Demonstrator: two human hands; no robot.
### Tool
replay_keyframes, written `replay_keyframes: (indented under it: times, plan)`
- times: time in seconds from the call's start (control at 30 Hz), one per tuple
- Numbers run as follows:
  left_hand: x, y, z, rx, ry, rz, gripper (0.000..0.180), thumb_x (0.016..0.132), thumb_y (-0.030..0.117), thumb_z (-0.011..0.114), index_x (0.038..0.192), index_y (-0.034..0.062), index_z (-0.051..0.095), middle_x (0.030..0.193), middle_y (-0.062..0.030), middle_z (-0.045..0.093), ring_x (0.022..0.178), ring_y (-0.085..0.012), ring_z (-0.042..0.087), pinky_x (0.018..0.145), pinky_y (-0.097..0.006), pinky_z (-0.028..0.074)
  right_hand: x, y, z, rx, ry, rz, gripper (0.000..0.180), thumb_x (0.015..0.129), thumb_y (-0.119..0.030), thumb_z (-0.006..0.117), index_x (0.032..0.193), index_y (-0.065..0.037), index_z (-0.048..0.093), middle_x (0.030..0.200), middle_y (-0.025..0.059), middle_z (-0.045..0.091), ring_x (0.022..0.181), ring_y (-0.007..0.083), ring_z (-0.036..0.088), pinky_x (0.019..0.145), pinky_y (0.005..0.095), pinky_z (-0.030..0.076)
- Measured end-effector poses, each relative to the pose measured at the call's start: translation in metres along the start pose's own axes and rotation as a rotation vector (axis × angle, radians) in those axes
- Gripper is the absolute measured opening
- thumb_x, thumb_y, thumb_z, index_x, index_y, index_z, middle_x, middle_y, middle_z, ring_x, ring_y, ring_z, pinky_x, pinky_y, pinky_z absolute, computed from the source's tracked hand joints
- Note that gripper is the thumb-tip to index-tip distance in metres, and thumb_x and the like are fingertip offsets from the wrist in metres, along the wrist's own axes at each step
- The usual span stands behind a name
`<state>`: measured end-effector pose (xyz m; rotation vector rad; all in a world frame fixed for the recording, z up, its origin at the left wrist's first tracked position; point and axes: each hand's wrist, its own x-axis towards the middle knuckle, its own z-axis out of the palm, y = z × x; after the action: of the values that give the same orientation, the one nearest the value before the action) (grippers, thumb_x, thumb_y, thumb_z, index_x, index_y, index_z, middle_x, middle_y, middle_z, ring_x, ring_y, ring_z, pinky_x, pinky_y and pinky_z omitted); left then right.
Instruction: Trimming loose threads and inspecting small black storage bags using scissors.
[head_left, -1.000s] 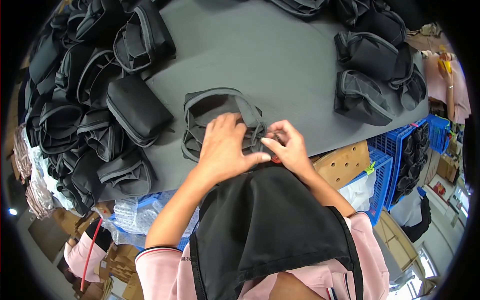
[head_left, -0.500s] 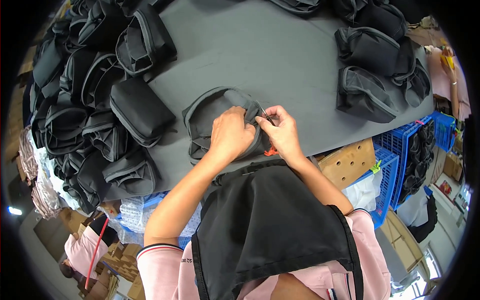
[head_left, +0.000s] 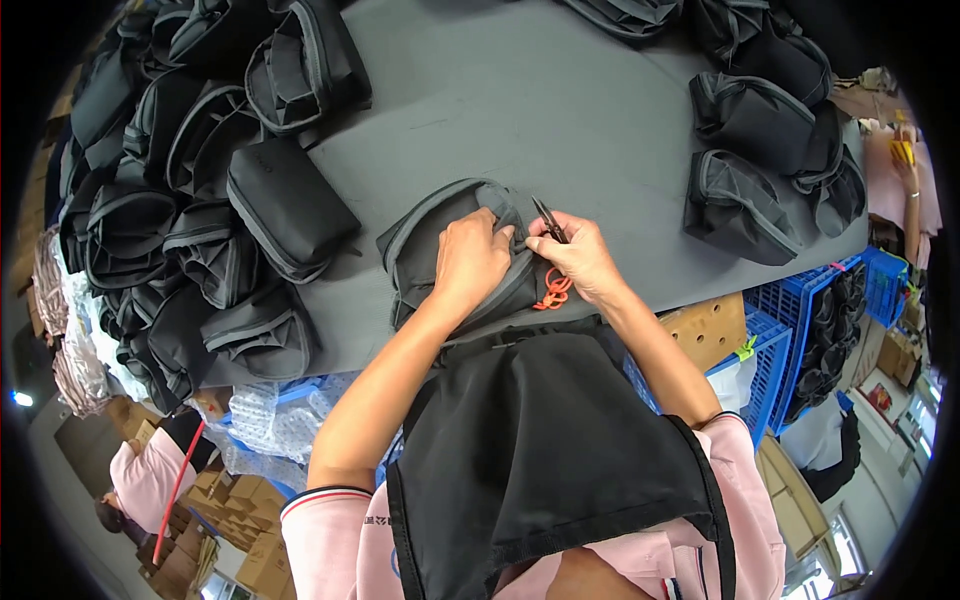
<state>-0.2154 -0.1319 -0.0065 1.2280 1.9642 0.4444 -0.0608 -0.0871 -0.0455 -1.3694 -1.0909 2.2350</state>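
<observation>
An unzipped black fabric pouch lies on the grey table right in front of me, its mouth facing up. My left hand reaches into that mouth, fingers closed on the right side of the zippered rim. Just right of it, my right hand is closed around small dark thread snips, whose tips point up and away from me. Its thumb and forefinger meet by the pouch's edge; whether they pinch a thread is too small to tell. An orange looped cord hangs below the right hand, against the pouch's side.
Many black pouches are heaped along the left of the table. More pouches lie at the right and far edges. Blue crates and a perforated brown board stand beyond the near right edge. Other people work at both sides.
The snips have swung up into plain view as my right hand moved slightly right, off the pouch's rim. More of the orange cord shows. My left hand keeps its hold on the pouch.
</observation>
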Motion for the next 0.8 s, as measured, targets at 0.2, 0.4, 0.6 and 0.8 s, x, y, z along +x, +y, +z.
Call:
replay_keyframes:
  times: [0.2, 0.4, 0.6, 0.8]
  plan:
    - [0.000, -0.001, 0.001, -0.015, 0.064, 0.018, 0.021, 0.077, 0.013, 0.059, 0.074, -0.0075, 0.055, 0.074, -0.0270, 0.059, 0.074, -0.0431, 0.058, 0.068, -0.047, 0.045, -0.027, -0.017, 0.002, -0.678, 0.223, -0.615, 0.016, 0.076, -0.009, 0.066, 0.090, -0.004, 0.060, 0.076, 0.0037, 0.058, 0.062, 0.0117, 0.056, 0.056, 0.0259, 0.044]
    - [0.003, -0.003, 0.004, -0.056, 0.084, 0.048, 0.021, 0.078, 0.013, 0.058, 0.074, -0.0075, 0.056, 0.074, -0.0268, 0.059, 0.073, -0.0422, 0.058, 0.068, -0.046, 0.045, -0.042, -0.042, -0.002, -1.391, 0.191, -0.813, 0.023, 0.070, -0.012, 0.069, 0.091, -0.008, 0.061, 0.077, 0.0029, 0.057, 0.062, 0.0195, 0.056, 0.058, 0.0309, 0.044]
    - [0.001, -0.002, 0.005, -0.065, 0.061, 0.018, 0.022, 0.078, 0.014, 0.058, 0.078, -0.0084, 0.058, 0.076, -0.0267, 0.060, 0.074, -0.0411, 0.060, 0.069, -0.045, 0.047, -0.038, -0.044, 0.004, -1.562, 0.172, -0.943, 0.023, 0.068, -0.014, 0.069, 0.090, -0.009, 0.062, 0.073, 0.0015, 0.055, 0.060, 0.0187, 0.053, 0.058, 0.0300, 0.042]
    - [-0.001, -0.005, 0.006, -0.082, 0.070, 0.020, 0.023, 0.078, 0.014, 0.059, 0.079, -0.0089, 0.059, 0.076, -0.0267, 0.060, 0.074, -0.0404, 0.060, 0.070, -0.045, 0.047, -0.041, -0.041, 0.004, -1.556, 0.110, -0.882, 0.022, 0.069, -0.012, 0.069, 0.089, -0.006, 0.062, 0.073, 0.0019, 0.055, 0.059, 0.0193, 0.053, 0.061, 0.0286, 0.043]
